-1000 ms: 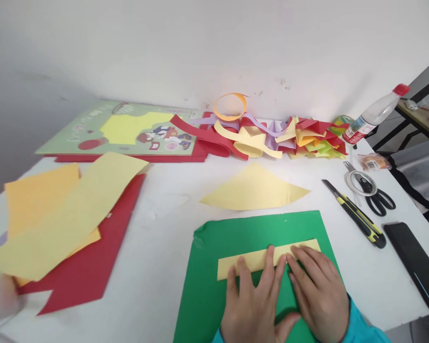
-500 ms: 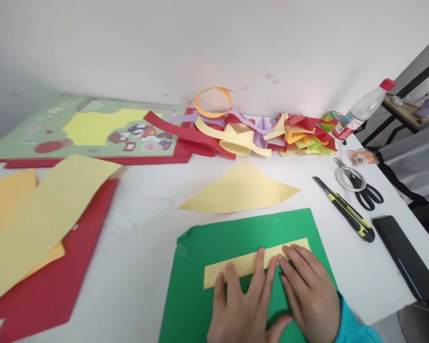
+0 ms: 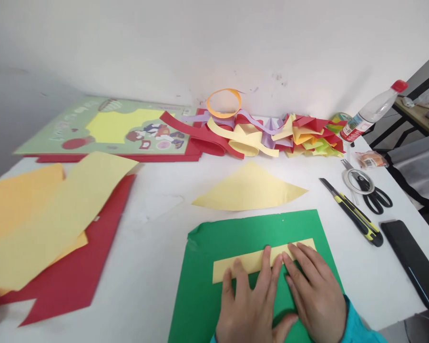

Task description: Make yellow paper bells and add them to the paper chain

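A narrow pale-yellow paper strip (image 3: pixel 221 271) lies slantwise on a green sheet (image 3: pixel 196 286), its right end a little higher than its left. My left hand (image 3: pixel 252 305) rests on it with fingers spread, the tips pressing along its lower edge and middle. Beside it, my right hand (image 3: pixel 316 290) lies flat with its fingertips on the strip's right part. The index fingers of both hands nearly meet at the strip. Beyond the green sheet is a pale-yellow paper piece (image 3: pixel 250 188) with pointed ends.
A utility knife (image 3: pixel 353 209), scissors (image 3: pixel 377 197), a tape roll (image 3: pixel 347 181) and a black phone (image 3: pixel 413 262) lie at right. A bottle (image 3: pixel 372 114) stands behind. Folded paper decorations (image 3: pixel 307 136) line the wall. Yellow paper (image 3: pixel 71 214) covers red sheets (image 3: pixel 103 252) at left.
The whole scene sits further right in the picture as the view has turned slightly left. Both hands keep their place on the strip. A blurred shape appears at the lower left edge.
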{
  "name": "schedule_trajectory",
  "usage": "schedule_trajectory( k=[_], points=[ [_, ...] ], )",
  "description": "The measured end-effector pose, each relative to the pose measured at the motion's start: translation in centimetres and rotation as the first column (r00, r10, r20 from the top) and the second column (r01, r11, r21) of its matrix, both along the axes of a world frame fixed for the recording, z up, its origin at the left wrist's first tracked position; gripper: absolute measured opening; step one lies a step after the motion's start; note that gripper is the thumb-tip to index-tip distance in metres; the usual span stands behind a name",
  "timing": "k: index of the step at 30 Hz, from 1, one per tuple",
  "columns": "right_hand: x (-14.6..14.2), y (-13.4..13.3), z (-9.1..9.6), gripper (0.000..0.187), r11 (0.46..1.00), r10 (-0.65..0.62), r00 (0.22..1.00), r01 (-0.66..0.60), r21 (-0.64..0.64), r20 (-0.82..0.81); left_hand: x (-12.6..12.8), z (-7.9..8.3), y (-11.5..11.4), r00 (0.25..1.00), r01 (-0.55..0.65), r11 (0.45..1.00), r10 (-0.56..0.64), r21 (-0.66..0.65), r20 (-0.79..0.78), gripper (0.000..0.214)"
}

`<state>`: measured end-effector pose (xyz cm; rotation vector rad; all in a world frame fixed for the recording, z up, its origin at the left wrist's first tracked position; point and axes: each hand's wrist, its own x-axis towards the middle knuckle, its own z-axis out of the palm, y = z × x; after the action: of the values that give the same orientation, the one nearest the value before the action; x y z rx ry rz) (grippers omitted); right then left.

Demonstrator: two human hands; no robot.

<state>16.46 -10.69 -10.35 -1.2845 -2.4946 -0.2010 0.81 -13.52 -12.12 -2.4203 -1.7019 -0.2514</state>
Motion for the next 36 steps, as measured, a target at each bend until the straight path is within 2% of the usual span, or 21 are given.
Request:
schedule_trajectory(
  k=[5, 11, 17, 21, 27, 30, 34, 36],
  points=[
    [0.2, 0.0, 0.0, 0.034, 1.0, 0.016, 0.998, -0.016, -0.008, 0.052, 0.3, 0.1, 0.0, 1.0, -0.021, 1.0, 0.021, -0.001, 0.012, 0.074],
    [0.3, -0.2, -0.2, 0.033, 1.0, -0.02, 1.0, 0.021, -0.005, 0.019, -0.2, 0.1, 0.0, 1.0, -0.012, 1.0, 0.012, 0.029, 0.008, 0.084],
    [0.5, 0.0, -0.5, 0.034, 0.999, 0.016, 0.998, -0.019, 0.039, 0.061, -3.7, 0.6, -0.2, 0.994, 0.108, 0.991, -0.106, 0.084, -0.033, 0.086],
    [0.8, 0.3, -0.5, 0.036, 0.995, 0.062, 0.993, -0.07, 0.075, 0.098, -5.8, 1.1, -1.0, 0.996, 0.055, 0.996, -0.05, 0.073, -0.07, 0.087],
    [1.0, 0.4, -0.6, 0.036, 0.992, 0.072, 0.994, -0.08, 0.099, 0.081, -8.2, 1.4, -2.1, 0.995, -0.014, 1.0, 0.016, 0.023, -0.098, 0.083],
    [1.0, 0.4, -0.7, 0.035, 0.992, 0.072, 0.994, -0.079, 0.096, 0.078, -9.0, 1.8, -2.4, 0.99, -0.048, 0.997, 0.054, 0.053, -0.129, 0.084],
    [0.7, 0.3, -0.6, 0.035, 0.997, 0.043, 0.996, -0.048, 0.063, 0.074, -7.6, 2.2, -2.0, 0.993, -0.069, 0.989, 0.081, 0.133, -0.087, 0.075],
    [0.4, 0.1, -0.4, 0.035, 0.999, 0.007, 0.998, -0.009, 0.039, 0.056, -5.6, 1.9, -1.5, 0.999, 0.044, 0.989, -0.04, 0.142, -0.031, 0.07]
  ],
)
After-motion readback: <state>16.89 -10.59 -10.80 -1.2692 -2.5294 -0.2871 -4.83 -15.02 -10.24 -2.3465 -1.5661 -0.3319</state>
